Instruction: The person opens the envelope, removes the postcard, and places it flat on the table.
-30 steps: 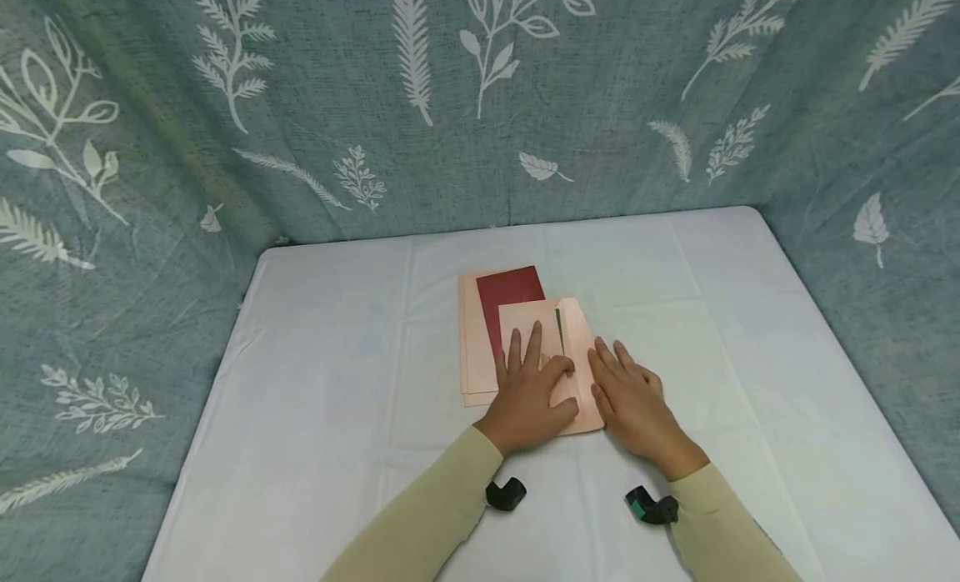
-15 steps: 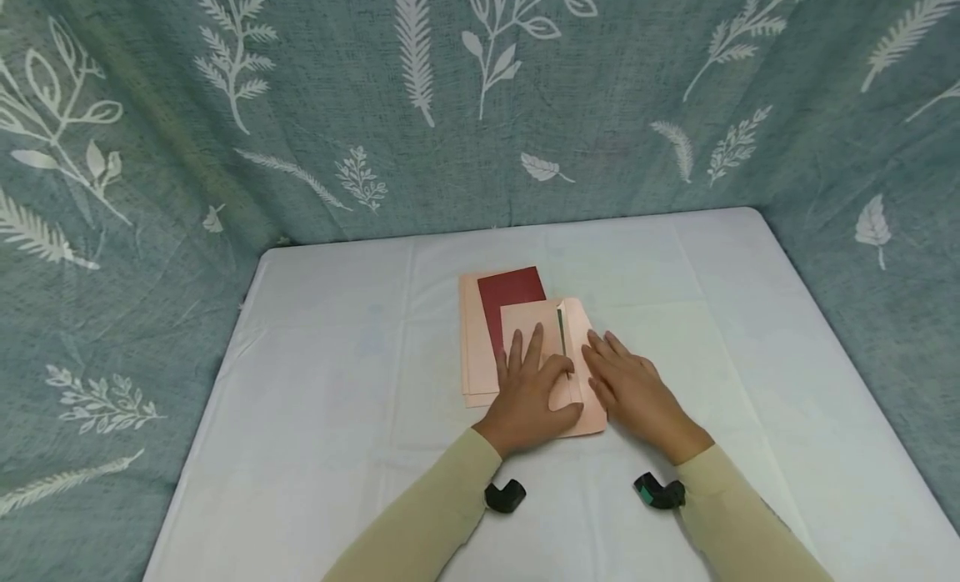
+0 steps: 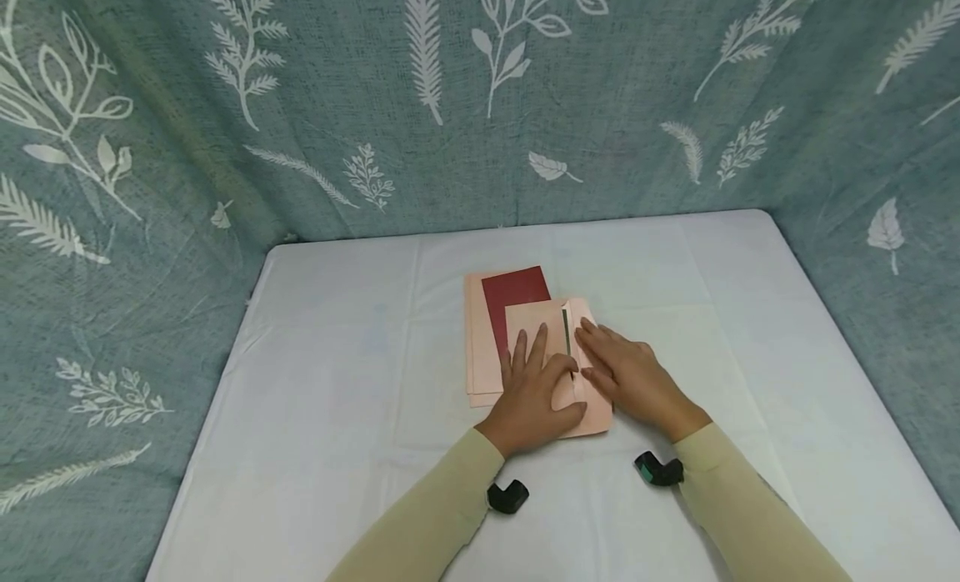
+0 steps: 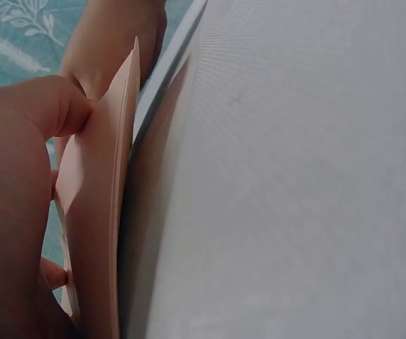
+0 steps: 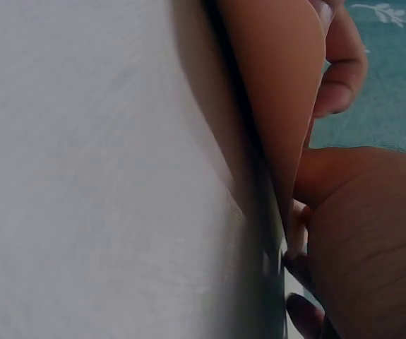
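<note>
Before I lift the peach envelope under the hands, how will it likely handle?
The peach envelope is probably light and bendable, given its thin edge in the left wrist view. It overlaps the dark red card, so a push may drag that along.

From my head feed I look forward and down onto the white desk point(image 3: 322, 382), far enough back to take in the leaf-printed curtain point(image 3: 322, 90) behind it. My left-wrist feed looks from low down, very near the pink paper point(image 4: 93, 169), tipped sideways so the desk fills its right side. My right-wrist feed roughly mirrors that, with desk on its left. Both close views share the paper, which the head feed covers from above.
</note>
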Available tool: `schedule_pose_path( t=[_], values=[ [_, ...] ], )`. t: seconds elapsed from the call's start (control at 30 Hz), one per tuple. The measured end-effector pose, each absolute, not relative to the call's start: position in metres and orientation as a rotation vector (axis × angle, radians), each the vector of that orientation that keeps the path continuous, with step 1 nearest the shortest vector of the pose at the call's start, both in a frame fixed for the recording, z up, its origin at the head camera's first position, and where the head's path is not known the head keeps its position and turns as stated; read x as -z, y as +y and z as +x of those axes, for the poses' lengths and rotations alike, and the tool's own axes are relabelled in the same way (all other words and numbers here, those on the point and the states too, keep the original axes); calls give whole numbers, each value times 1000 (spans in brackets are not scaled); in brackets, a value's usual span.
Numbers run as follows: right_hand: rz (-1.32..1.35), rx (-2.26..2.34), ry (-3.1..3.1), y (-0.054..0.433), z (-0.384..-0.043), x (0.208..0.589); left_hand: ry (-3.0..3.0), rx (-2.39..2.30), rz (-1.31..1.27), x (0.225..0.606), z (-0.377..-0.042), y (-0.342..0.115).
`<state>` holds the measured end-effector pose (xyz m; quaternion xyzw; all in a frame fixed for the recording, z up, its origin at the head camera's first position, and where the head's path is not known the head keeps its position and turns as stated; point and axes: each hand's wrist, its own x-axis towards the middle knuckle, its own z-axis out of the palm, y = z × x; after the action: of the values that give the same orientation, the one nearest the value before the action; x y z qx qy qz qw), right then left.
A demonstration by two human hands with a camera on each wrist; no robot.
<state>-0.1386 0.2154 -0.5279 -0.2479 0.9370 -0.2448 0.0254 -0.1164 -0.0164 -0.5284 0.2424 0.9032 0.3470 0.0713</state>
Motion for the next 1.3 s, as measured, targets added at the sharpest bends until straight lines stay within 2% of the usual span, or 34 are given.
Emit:
schedule_pose_path(
  t=[0.8,1.3],
  values=[
    [-846,720,2778,209,-141,517,2690,-1064,745,528,-118,-16],
    [-853,751,2811,209,-144,526,2688,-1069,731,528,-118,-18]
  ],
)
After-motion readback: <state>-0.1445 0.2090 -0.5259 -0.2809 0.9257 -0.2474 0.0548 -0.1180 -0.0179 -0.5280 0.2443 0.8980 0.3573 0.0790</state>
